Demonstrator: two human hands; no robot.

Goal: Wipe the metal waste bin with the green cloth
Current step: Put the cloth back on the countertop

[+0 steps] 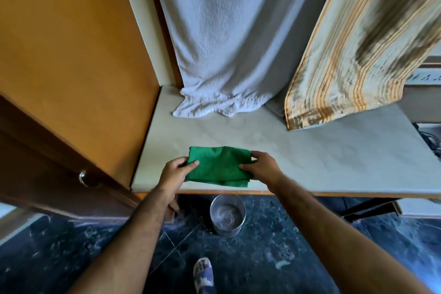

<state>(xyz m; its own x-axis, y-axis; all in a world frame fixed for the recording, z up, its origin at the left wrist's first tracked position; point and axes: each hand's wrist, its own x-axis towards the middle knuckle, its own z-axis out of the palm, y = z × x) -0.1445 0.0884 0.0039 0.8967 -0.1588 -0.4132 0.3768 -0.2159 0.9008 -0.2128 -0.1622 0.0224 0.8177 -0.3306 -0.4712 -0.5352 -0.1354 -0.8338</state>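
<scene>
A folded green cloth (218, 166) lies near the front edge of a pale tabletop (322, 150). My left hand (175, 172) pinches its left edge with thumb on top. My right hand (261, 166) grips its right edge. Below the table edge, on the dark floor, stands the round metal waste bin (228, 215), upright and open at the top, with nothing seen inside. Both hands are above and behind the bin, apart from it.
An orange-brown cabinet door (71, 67) with a metal ring handle (83, 178) stands open at the left. A white towel (222, 43) and a striped cloth (358, 50) hang down onto the table's back. My slippered foot (203, 272) is on the dark marble floor.
</scene>
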